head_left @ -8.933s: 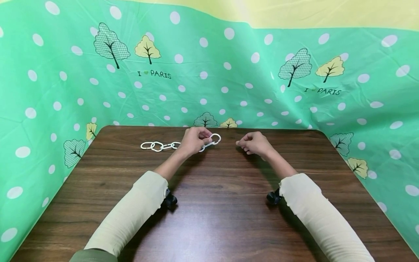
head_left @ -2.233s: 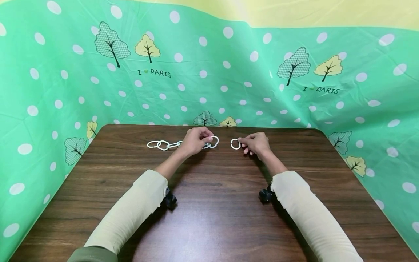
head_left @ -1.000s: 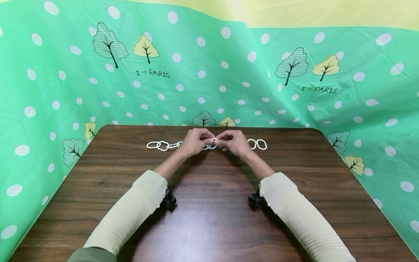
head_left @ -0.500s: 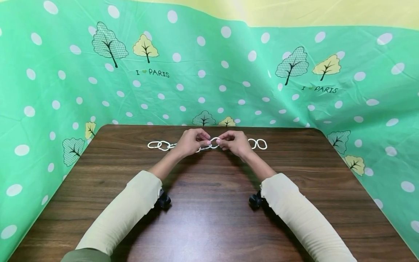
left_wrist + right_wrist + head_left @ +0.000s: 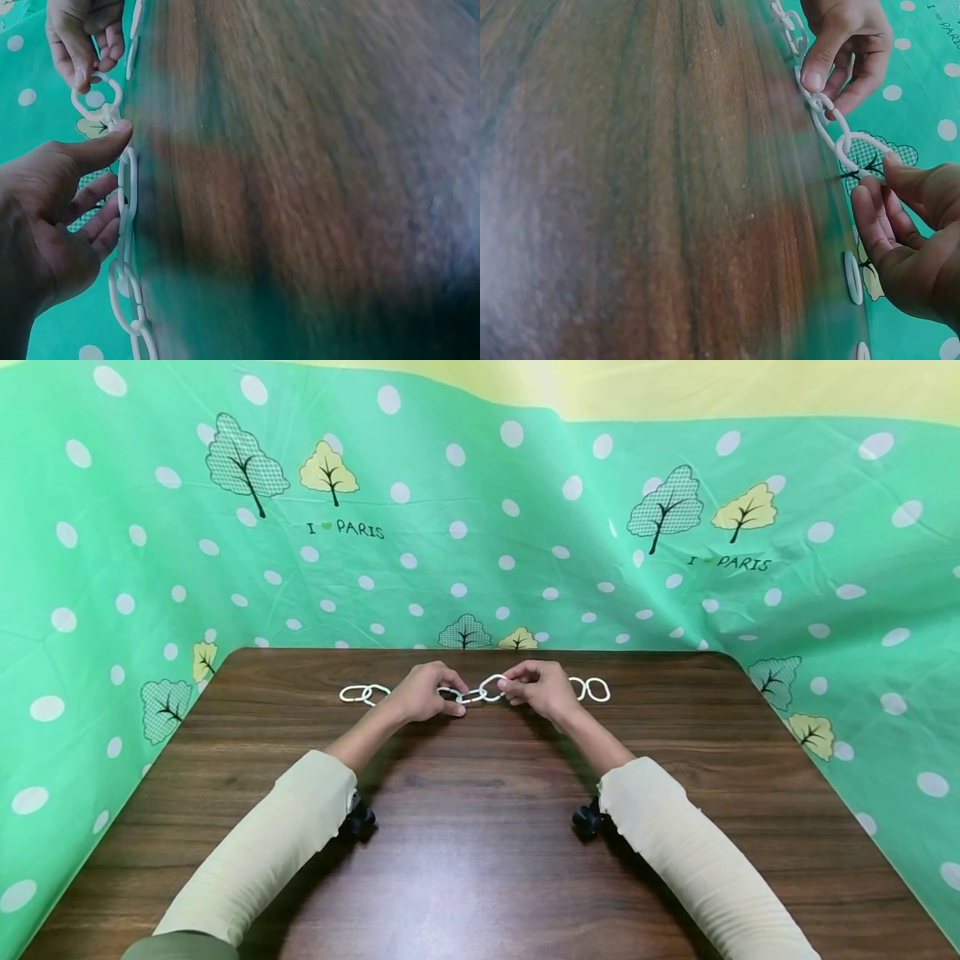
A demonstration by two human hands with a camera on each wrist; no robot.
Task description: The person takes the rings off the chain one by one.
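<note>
A chain of white plastic links (image 5: 472, 695) lies along the far part of the table, its left-hand links (image 5: 354, 694) flat on the wood. My right hand (image 5: 546, 690) pinches the raised end link (image 5: 491, 678) between thumb and fingers. Around the chain a few links to the left is my left hand (image 5: 422, 695), its thumb and fingers apart; some links are hidden behind it. In the left wrist view the thumb of that left hand (image 5: 56, 217) lies by the chain, and the fingers hang relaxed. In the right wrist view the right hand (image 5: 922, 240) holds the link's near end.
Two loose white links (image 5: 597, 690) lie to the right of the right hand, one partly hidden by it. The brown wooden table (image 5: 480, 827) ends close behind the chain, against a green dotted cloth (image 5: 420, 585).
Earlier the right hand brought a loose link to the chain's end. It now pinches the end link in place, while the left hand has let go, parted its fingers and moved left.
</note>
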